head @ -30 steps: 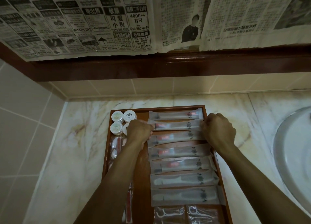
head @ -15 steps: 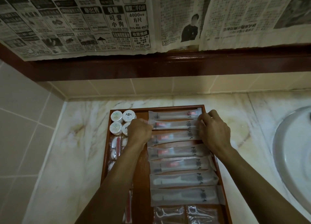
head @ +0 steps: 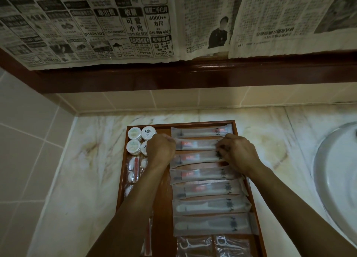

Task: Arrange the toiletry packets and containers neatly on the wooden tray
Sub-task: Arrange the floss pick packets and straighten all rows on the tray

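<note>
Wooden tray (head: 195,122) sits bottom centre of frame on a marble counter (head: 92,160), tiled wall at left.

Tray's upper left corner: four round white containers (head: 134,133) in a 2x2 block, the lower right one partly hidden by the left hand. Below them, down the tray's left edge, clear packets with white and red contents (head: 134,167); count unclear, forearm covers part.

Left hand (head: 159,150), centre frame: fingers curled, pinching the left end of the second long packet (head: 195,144) from the top.

Right column of tray: seven long translucent packets (head: 208,206) stacked in a row top to bottom. Below those, at the bottom edge, two clear packets of floss picks (head: 195,245).

Right hand (head: 238,153): fingers curled over the right end of that same second packet, gripping it.

Far right: white sink (head: 336,179). Top of frame: newspaper sheets (head: 135,24) above a dark wood rail (head: 193,75).
</note>
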